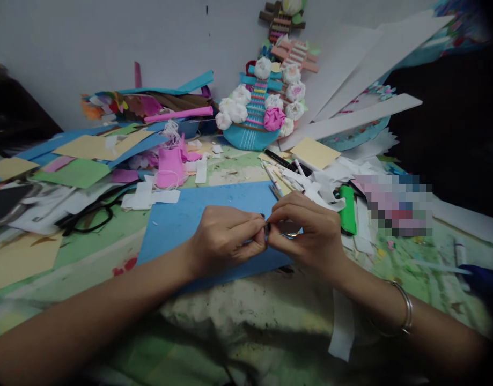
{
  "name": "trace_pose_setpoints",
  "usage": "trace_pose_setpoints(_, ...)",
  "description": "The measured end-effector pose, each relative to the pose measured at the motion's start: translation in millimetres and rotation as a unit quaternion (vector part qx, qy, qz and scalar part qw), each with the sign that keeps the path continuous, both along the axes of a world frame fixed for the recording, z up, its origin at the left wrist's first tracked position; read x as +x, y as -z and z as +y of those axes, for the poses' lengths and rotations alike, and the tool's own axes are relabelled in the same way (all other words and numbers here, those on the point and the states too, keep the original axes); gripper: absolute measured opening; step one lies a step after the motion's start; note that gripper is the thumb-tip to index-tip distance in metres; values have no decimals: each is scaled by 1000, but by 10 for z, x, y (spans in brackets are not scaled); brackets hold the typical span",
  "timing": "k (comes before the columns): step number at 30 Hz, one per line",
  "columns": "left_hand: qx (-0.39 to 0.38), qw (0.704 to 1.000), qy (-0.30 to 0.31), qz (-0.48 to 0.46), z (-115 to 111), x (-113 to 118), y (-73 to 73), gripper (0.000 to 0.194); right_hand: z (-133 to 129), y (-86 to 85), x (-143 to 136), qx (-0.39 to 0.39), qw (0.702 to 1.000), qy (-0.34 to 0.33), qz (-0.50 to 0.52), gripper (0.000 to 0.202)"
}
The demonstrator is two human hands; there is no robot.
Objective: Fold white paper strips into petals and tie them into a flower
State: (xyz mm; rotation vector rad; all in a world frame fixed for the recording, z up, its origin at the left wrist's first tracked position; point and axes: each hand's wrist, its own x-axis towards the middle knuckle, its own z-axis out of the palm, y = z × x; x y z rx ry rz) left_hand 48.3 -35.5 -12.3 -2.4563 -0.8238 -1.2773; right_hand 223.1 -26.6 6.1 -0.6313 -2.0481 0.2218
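Note:
My left hand [232, 236] and my right hand [306, 230] meet fingertip to fingertip over a blue sheet [169, 230]. Both are closed in a pinch, thumbs against forefingers. Something small and dark shows between the fingertips, too small and too covered to name. Under my right hand, a bit of a metallic thing shows through the gap between thumb and finger. Just beyond the right knuckles lie pens [275, 179] and white paper scraps [322, 182]. A bright green thing [347, 210], like a glue or marker body, lies right of that hand.
Paper guitar-like crafts [252, 120] with paper flowers lean on the wall. Left are stacked coloured sheets [75, 172], black-framed glasses [91, 220] and a pink piece [170, 167] with string. White strips [359, 120] stick out at the right. A white strip [343, 327] hangs at the front.

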Motion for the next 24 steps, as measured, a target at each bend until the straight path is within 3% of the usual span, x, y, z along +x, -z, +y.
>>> trace_pose_setpoints(4, 38, 999, 2, -11, -5, 22, -12, 10, 44, 35, 12, 31, 999, -12, -9, 10)
trace_pose_setpoints(9, -88, 995, -44, 11, 29, 18, -41, 16, 186, 65, 62, 79, 995, -16, -59, 11)
trace_pose_setpoints(13, -212, 974, -73, 41, 178, -77, -41, 18, 349, 56, 201, -6, 993, 83, -89, 17)
trace_pose_setpoints(16, -275, 956, -85, 63, 298, -168, -33, 16, 470, 89, 309, -91, 960, 181, -194, 13)
trace_pose_setpoints(20, -337, 938, -79, 37, 373, -246, -55, 15, 543, 140, 346, -160, 904, 228, -325, 17)
trace_pose_setpoints(24, -400, 913, -78, 4, 393, -269, -98, 14, 521, 105, 326, -194, 880, 263, -346, 24)
